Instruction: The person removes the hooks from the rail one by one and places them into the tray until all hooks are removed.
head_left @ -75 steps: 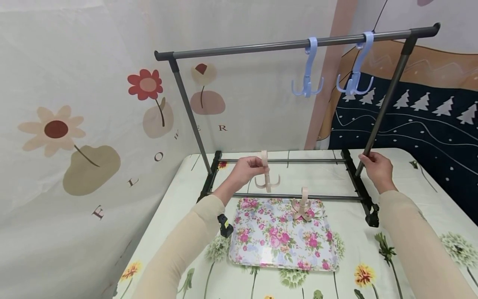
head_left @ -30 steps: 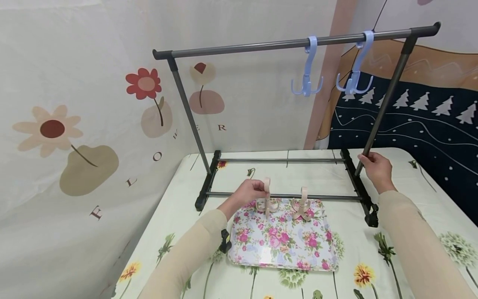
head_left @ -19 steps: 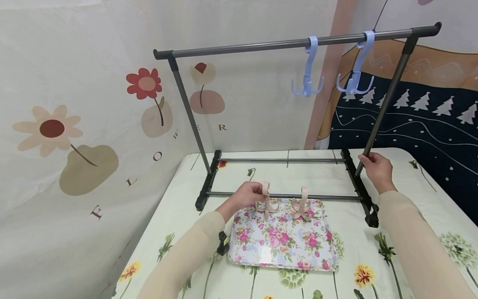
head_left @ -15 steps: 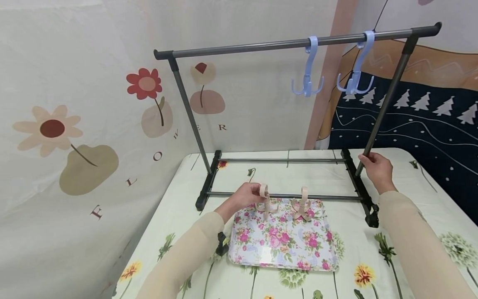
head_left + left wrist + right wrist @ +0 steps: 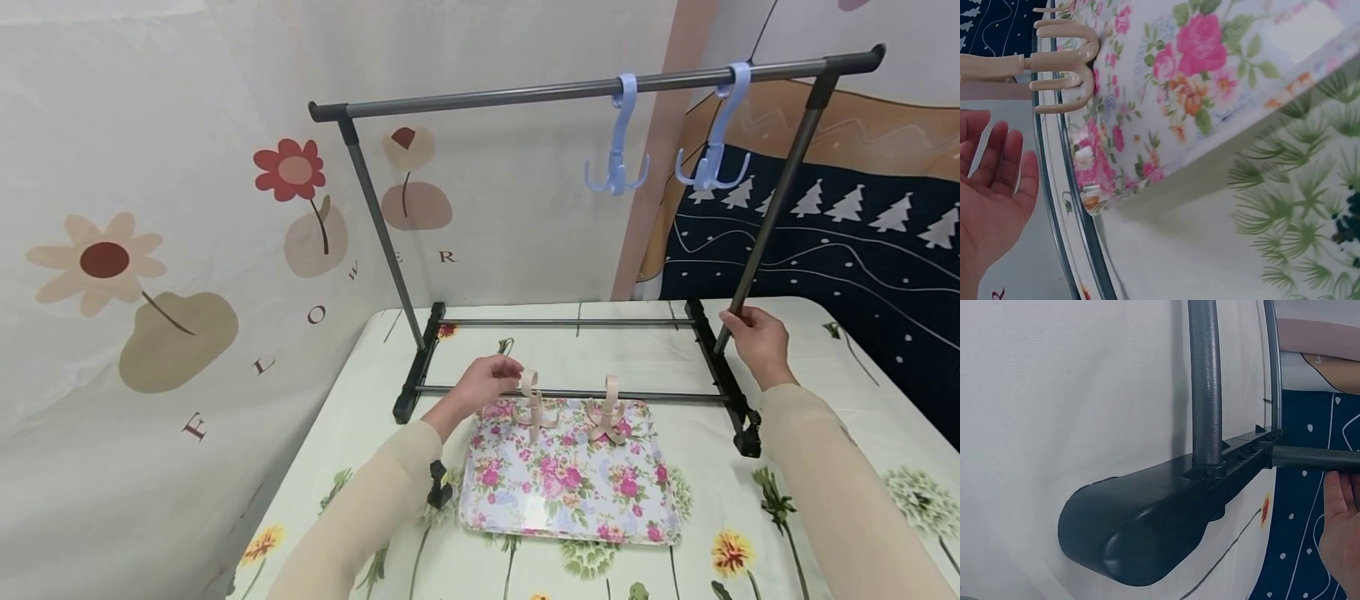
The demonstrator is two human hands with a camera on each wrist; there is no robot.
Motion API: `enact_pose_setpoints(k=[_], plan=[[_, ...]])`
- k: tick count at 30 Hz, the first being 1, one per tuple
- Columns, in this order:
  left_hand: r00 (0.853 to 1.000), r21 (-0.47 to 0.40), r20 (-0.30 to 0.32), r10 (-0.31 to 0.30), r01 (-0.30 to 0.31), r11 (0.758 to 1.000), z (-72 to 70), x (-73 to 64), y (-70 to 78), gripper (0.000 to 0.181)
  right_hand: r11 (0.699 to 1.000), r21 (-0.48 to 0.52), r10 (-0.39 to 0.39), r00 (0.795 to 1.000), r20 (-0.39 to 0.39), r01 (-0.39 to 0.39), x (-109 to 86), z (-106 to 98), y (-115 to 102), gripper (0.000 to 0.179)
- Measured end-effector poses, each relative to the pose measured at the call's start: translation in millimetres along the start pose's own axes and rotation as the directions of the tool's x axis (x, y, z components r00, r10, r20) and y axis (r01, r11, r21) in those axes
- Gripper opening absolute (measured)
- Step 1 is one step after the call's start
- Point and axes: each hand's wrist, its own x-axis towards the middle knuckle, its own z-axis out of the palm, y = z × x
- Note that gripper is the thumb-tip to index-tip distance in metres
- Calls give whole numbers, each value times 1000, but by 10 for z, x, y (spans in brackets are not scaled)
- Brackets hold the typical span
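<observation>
Two beige multi-prong hooks lie over the flowered tray (image 5: 570, 492): a left hook (image 5: 535, 408) and a right hook (image 5: 606, 412). My left hand (image 5: 483, 383) is just left of the left hook's loop, fingers loosely bent and holding nothing. In the left wrist view a gap shows between that hand (image 5: 997, 194) and the beige hook (image 5: 1063, 62). My right hand (image 5: 759, 340) grips the lower part of the grey rack's right upright (image 5: 772, 208). In the right wrist view only part of the right hand (image 5: 1342, 531) shows, at the upright (image 5: 1316, 457).
Two blue hooks (image 5: 618, 137) (image 5: 716, 133) hang from the right half of the rack's top bar (image 5: 480, 98). The rack's black feet (image 5: 408, 392) (image 5: 742, 425) stand on a flower-print tablecloth (image 5: 375, 500). A printed curtain (image 5: 187, 100) hangs behind and to the left.
My left hand lowered the left beige hook from behind the front bar onto the tray's far edge, then let go and drew back slightly left. The right hand stayed on the upright.
</observation>
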Motion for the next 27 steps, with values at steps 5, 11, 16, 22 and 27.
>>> enact_pose_setpoints(k=[5,11,16,22,27], plan=[[990,-18,-143,12,-14,1000,-96,71,145,24,1000,-7,-13,1000,13,13,4,-7,2,56],[970,-56,-240,25,-39,998,-218,183,382,28,1000,-16,-24,999,43,25,5,-12,8,59],[963,-76,-265,37,-59,995,-308,270,600,29,1000,7,2,1000,17,-2,23,0,19,54],[951,-85,-299,82,-112,990,-395,356,890,33,1000,9,2,1000,8,-2,7,4,4,56],[938,-82,-329,111,-145,986,-439,427,1175,38,1000,-11,-1,1000,29,2,6,-2,7,56]])
